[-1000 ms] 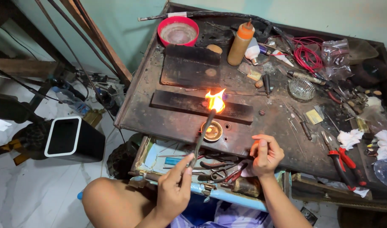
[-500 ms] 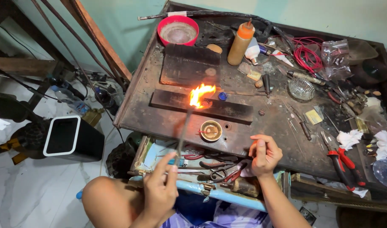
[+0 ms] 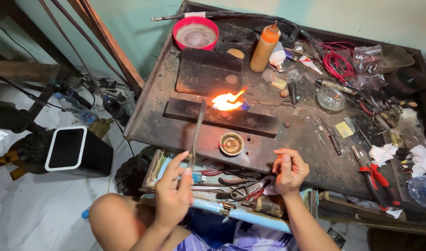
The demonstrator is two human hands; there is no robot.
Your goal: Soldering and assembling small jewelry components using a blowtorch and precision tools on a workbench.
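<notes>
Left hand (image 3: pixel 173 193) clamped the torch (image 3: pixel 196 130), right hand (image 3: pixel 289 172) curled empty; the flame (image 3: pixel 227 101) best stayed steady over the charred block (image 3: pixel 222 118).

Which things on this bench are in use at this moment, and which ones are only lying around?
In use:
- left hand holding the torch
- flame on the long dark block
- small round dish
- right hand, loosely curled at the bench edge

Lying about:
- red bowl
- orange bottle
- red wire
- red-handled pliers
- glass dish
</notes>
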